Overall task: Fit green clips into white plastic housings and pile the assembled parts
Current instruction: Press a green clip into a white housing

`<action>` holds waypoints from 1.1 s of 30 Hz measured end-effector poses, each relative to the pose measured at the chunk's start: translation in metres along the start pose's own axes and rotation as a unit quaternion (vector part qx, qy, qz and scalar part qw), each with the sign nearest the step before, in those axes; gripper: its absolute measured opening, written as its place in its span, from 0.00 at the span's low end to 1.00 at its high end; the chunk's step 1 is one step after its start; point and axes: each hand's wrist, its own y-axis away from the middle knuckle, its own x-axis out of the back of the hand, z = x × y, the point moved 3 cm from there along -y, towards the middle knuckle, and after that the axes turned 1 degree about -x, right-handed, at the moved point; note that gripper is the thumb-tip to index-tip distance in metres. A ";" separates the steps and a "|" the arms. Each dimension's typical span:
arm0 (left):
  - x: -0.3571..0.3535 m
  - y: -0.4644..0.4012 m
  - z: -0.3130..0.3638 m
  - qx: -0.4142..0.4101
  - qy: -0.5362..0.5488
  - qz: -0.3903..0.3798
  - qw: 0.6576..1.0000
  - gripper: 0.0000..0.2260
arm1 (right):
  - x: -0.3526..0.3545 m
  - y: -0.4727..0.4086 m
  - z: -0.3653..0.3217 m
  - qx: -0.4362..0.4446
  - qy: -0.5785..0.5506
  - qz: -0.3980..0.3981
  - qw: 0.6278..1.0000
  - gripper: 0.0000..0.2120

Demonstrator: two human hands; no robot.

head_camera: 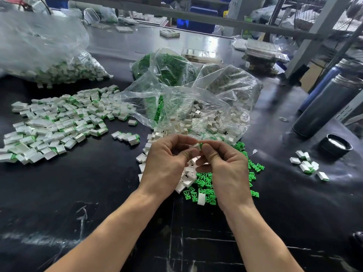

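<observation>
My left hand [167, 163] and my right hand [227, 169] meet above the black table, fingertips together. Between them sits a small white housing [196, 146] with a green clip [200, 147] at its end; the left fingers pinch the housing and the right fingers pinch the clip. Under my hands lie loose white housings [186, 173] and a scatter of green clips [206, 181]. A wide pile of assembled parts [55, 122] spreads over the table to the left.
An open clear bag of white housings [216, 107] and a bag of green clips [165, 69] lie just beyond my hands. Another full bag [59, 61] sits far left. Two dark flasks [330, 103], a black lid [336, 147] and a few assembled parts [308, 165] are at right.
</observation>
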 end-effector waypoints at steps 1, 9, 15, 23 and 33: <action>0.001 -0.001 0.000 -0.006 -0.008 -0.004 1.000 0.06 | 0.001 0.000 0.000 0.006 0.009 -0.002 1.000 0.09; 0.000 0.002 0.004 -0.057 -0.074 -0.015 0.996 0.06 | -0.001 0.002 -0.002 -0.033 -0.022 -0.021 0.999 0.22; -0.009 0.007 0.005 -0.076 -0.071 -0.041 0.994 0.07 | -0.010 0.008 0.003 -0.094 -0.004 -0.057 0.994 0.32; -0.021 0.012 -0.001 -0.064 -0.028 -0.051 0.996 0.05 | -0.014 0.004 0.010 -0.070 -0.023 -0.011 0.997 0.24; -0.020 0.011 -0.002 -0.065 -0.021 -0.046 0.997 0.03 | -0.014 -0.002 0.012 -0.016 0.036 0.036 0.999 0.25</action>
